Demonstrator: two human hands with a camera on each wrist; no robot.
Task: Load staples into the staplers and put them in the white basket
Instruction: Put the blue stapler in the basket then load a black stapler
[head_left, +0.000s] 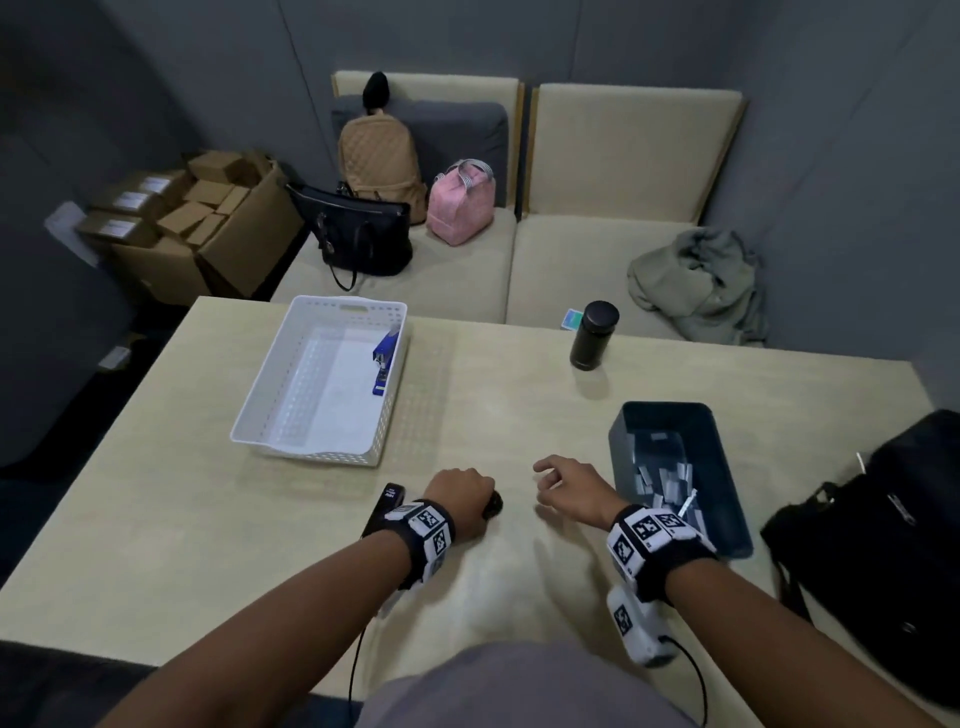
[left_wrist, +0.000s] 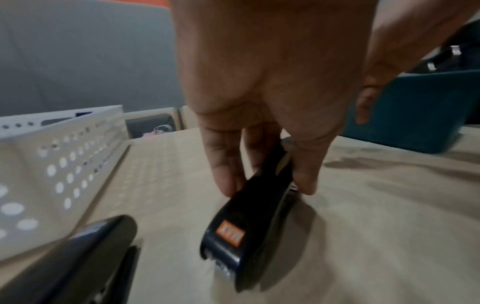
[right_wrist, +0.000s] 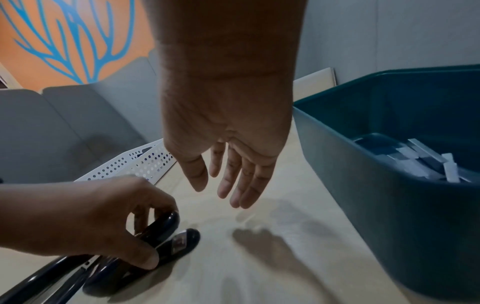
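My left hand (head_left: 460, 491) grips a black stapler (left_wrist: 249, 216) with an orange label, which lies on the table with its end poking out past the knuckles. A second black stapler (head_left: 387, 506) lies just left of that wrist. My right hand (right_wrist: 221, 191) hovers open over the table, fingers relaxed and holding nothing, between the gripped stapler and the dark teal bin (head_left: 727, 499) of staple strips (head_left: 670, 478). The white basket (head_left: 260, 395) stands at the far left with a blue stapler (head_left: 383, 364) along its right wall.
A black bottle (head_left: 592, 335) stands at the table's far edge. A black bag (head_left: 883, 545) lies at the right edge beside the teal bin. Beyond the table, a beige sofa (head_left: 597, 244) holds bags and a jacket. Bare tabletop lies between basket and bin.
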